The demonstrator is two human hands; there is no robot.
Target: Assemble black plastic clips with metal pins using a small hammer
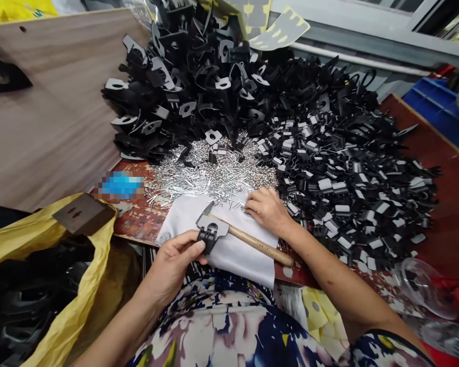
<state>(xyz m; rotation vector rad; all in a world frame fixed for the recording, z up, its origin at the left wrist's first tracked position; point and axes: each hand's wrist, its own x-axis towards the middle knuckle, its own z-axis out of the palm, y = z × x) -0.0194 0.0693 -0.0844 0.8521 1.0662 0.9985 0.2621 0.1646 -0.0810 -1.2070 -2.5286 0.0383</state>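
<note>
My left hand (pixel 187 247) pinches a black plastic clip (pixel 207 238) made of a flat plate with a round hole and a hinged end. The clip is held in front of a hammer (pixel 258 244) with a wooden handle, which lies on a white sheet (pixel 248 265). My right hand (pixel 268 209) rests at the near edge of a heap of thin metal pins (pixel 214 173). Its fingers are curled together, and whatever lies between the fingertips is hidden.
Large black plastic parts (pixel 199 76) rise in a pile behind the pins. Smaller black clips (pixel 340 188) spread over the right side. A wooden board (pixel 53 112) stands at left, above a yellow bag (pixel 103 255) of black parts. A clear plastic container (pixel 416 285) sits at right.
</note>
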